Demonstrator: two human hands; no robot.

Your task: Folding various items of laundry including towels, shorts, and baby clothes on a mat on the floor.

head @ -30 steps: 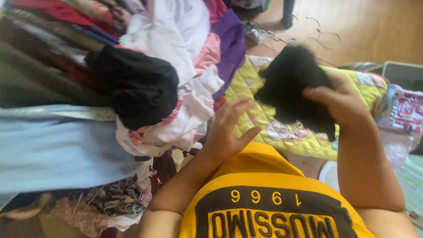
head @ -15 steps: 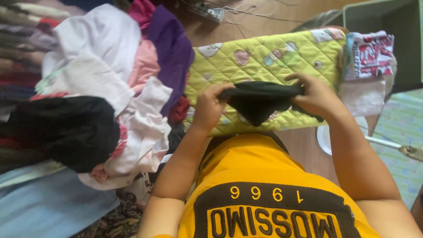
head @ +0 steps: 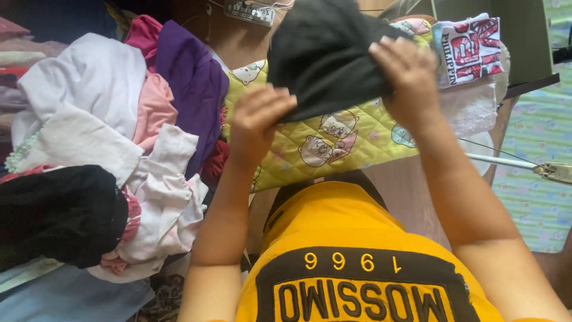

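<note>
From my remote seat, the biggest thing in view was the heap of laundry (head: pixel 113 137) filling the left side — white, pink and purple pieces tumbled over one another, with a bulky black garment (head: pixel 56 214) slumped at the heap's lower left edge and a pale blue cloth (head: pixel 71 298) below it. None of it was folded, so it lay however it had fallen.

Next in size was the yellow-green quilted pad (head: pixel 333 140), printed with little bears, lying flat across the middle just beyond the person's yellow shirt (head: pixel 351 238). I judged it served as the working surface, since both hands hovered above it. At its far right corner sat a folded white cloth with red print (head: pixel 471 48) on top of another white folded piece (head: pixel 473 107).

The black cloth (head: pixel 322 53) was held up over the pad's far edge, not resting on it. The left hand (head: pixel 256 116) pinched its lower near edge, thumb curled under; the right hand (head: pixel 405 77) gripped its right side, fingers (head: pixel 387 50) spread over the fabric — a two-point hold that kept the piece stretched open between them.

Nothing crowded the pad's near edge, though the laundry heap pressed right up against its left edge. A power strip (head: pixel 247 12) lay on the floor beyond, and a thin rod (head: pixel 512 164) poked in from the right.
</note>
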